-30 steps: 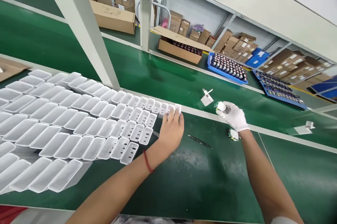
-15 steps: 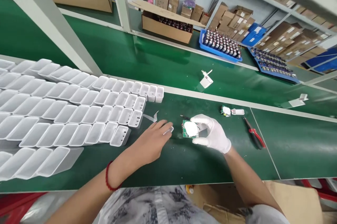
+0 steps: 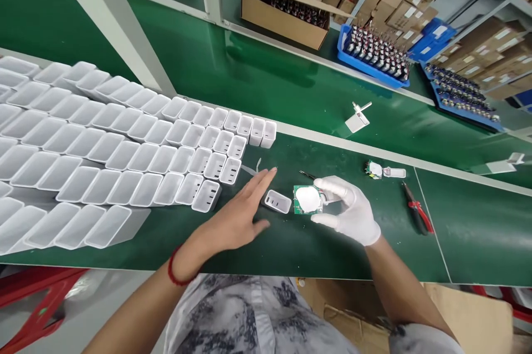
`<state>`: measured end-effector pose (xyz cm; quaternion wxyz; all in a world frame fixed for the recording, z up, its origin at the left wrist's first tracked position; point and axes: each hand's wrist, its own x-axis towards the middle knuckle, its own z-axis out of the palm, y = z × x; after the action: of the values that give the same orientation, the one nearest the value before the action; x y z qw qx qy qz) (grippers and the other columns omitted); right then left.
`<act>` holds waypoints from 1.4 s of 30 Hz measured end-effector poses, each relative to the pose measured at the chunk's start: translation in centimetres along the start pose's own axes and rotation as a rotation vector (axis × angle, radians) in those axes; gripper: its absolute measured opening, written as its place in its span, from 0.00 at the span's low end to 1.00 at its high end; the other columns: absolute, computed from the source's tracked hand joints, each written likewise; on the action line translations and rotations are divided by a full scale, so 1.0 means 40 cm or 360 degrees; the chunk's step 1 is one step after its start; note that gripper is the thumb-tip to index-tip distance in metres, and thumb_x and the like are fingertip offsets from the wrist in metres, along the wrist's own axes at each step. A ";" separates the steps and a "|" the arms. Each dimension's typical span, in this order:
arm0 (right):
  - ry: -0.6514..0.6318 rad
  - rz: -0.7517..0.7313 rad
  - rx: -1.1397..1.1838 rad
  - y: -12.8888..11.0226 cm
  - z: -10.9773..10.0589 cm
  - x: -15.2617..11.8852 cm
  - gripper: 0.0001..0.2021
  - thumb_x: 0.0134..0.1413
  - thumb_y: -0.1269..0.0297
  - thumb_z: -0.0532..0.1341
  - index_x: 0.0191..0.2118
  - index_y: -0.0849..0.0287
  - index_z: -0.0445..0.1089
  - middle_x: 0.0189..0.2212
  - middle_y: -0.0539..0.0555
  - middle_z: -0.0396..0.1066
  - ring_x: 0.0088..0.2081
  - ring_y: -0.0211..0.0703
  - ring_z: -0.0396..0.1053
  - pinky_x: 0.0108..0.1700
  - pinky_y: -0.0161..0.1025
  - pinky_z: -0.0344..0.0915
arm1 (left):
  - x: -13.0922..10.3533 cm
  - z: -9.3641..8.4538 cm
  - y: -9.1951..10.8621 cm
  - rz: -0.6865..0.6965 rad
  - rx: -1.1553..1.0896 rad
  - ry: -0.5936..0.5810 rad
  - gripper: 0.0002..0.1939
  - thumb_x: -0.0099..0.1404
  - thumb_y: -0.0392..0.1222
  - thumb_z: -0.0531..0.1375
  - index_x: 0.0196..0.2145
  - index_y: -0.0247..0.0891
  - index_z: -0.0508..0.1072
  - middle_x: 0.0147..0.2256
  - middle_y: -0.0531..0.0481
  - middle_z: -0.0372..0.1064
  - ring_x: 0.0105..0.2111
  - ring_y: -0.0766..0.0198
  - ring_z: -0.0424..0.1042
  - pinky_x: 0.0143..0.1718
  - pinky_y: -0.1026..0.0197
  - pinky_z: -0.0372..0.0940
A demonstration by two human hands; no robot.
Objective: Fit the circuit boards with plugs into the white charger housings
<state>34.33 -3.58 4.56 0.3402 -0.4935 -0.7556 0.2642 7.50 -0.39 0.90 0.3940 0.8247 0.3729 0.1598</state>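
Your gloved right hand (image 3: 353, 213) pinches a green circuit board (image 3: 307, 200) between its fingers, just above the green tabletop (image 3: 316, 254). Your bare left hand (image 3: 236, 218) lies flat, fingers spread and released, just beside a white shell (image 3: 277, 201). More white shells (image 3: 124, 143) stand in rows to the left.

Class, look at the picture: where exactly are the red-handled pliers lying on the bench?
In the head view, the red-handled pliers lie on the green bench mat at the right, beyond the gloved right hand and just right of a small circuit part.
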 end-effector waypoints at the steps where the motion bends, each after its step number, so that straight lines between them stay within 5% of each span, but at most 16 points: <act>1: 0.0003 -0.0084 -0.0079 -0.004 -0.001 0.005 0.29 0.48 0.55 0.71 0.56 0.52 0.67 0.39 0.53 0.69 0.32 0.38 0.68 0.32 0.37 0.71 | -0.003 0.018 0.009 -0.0103 0.0015 0.0121 0.58 0.56 0.43 0.69 0.69 0.44 0.32 0.67 0.33 0.45 0.65 0.39 0.54 0.58 0.41 0.62; 3: 0.0008 -0.0259 -0.0261 -0.014 0.001 0.021 0.31 0.49 0.57 0.71 0.59 0.49 0.63 0.39 0.53 0.70 0.33 0.39 0.68 0.33 0.39 0.71 | -0.002 0.066 0.024 -0.0280 0.0141 0.0437 0.61 0.50 0.49 0.72 0.68 0.36 0.37 0.58 0.29 0.59 0.59 0.34 0.62 0.54 0.35 0.63; 6: -0.0006 -0.0509 -0.0520 -0.037 0.005 0.051 0.33 0.51 0.56 0.70 0.61 0.47 0.59 0.39 0.53 0.71 0.37 0.44 0.70 0.40 0.45 0.70 | 0.014 0.112 0.024 -0.0249 0.0221 0.0631 0.44 0.60 0.40 0.66 0.65 0.35 0.45 0.51 0.32 0.66 0.55 0.38 0.66 0.53 0.36 0.63; 9: -0.0078 -0.0626 -0.0686 -0.061 0.009 0.076 0.33 0.51 0.55 0.69 0.61 0.51 0.58 0.38 0.54 0.73 0.39 0.46 0.71 0.44 0.47 0.68 | 0.027 0.093 -0.005 -0.0071 -0.0055 0.0487 0.40 0.61 0.31 0.60 0.65 0.38 0.44 0.54 0.36 0.66 0.58 0.46 0.65 0.56 0.43 0.63; 13: -0.0237 -0.0603 -0.0883 -0.078 0.022 0.094 0.26 0.52 0.53 0.67 0.54 0.58 0.65 0.34 0.55 0.73 0.36 0.47 0.70 0.41 0.46 0.65 | 0.031 0.053 -0.045 -0.0015 -0.0380 0.0263 0.41 0.60 0.30 0.59 0.65 0.42 0.43 0.58 0.39 0.64 0.59 0.52 0.66 0.57 0.47 0.64; 21: -0.0495 -0.0561 -0.1146 -0.117 0.036 0.155 0.19 0.51 0.53 0.68 0.42 0.64 0.73 0.32 0.56 0.74 0.31 0.45 0.67 0.35 0.42 0.59 | 0.033 0.058 -0.055 -0.0024 -0.0396 0.0285 0.31 0.60 0.32 0.60 0.60 0.39 0.58 0.58 0.41 0.65 0.59 0.52 0.66 0.60 0.48 0.64; 26: -0.0519 -0.0563 -0.1156 -0.146 0.034 0.179 0.16 0.51 0.53 0.68 0.39 0.62 0.73 0.31 0.56 0.73 0.30 0.44 0.66 0.32 0.41 0.56 | 0.028 0.043 -0.059 0.0167 -0.0483 0.0393 0.29 0.62 0.30 0.56 0.60 0.41 0.59 0.60 0.42 0.62 0.62 0.54 0.61 0.62 0.50 0.61; 31: -0.0497 -0.0602 -0.1204 -0.163 0.042 0.186 0.12 0.54 0.57 0.66 0.38 0.62 0.72 0.31 0.56 0.73 0.32 0.46 0.66 0.34 0.42 0.57 | 0.025 0.040 -0.058 0.0125 -0.0695 0.0380 0.30 0.63 0.31 0.57 0.61 0.42 0.59 0.59 0.42 0.62 0.60 0.55 0.64 0.57 0.54 0.68; 42: -0.0561 -0.0579 -0.1308 -0.178 0.057 0.192 0.12 0.59 0.59 0.61 0.40 0.65 0.72 0.30 0.56 0.74 0.31 0.47 0.66 0.34 0.44 0.58 | 0.023 0.043 -0.059 0.0159 -0.0670 0.0432 0.29 0.63 0.29 0.56 0.60 0.42 0.59 0.59 0.42 0.61 0.61 0.56 0.62 0.60 0.52 0.64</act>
<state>26.36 0.71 10.30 0.0246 -0.3944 -0.9177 -0.0405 7.92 0.37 -2.06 0.4949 0.7130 0.3396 0.3625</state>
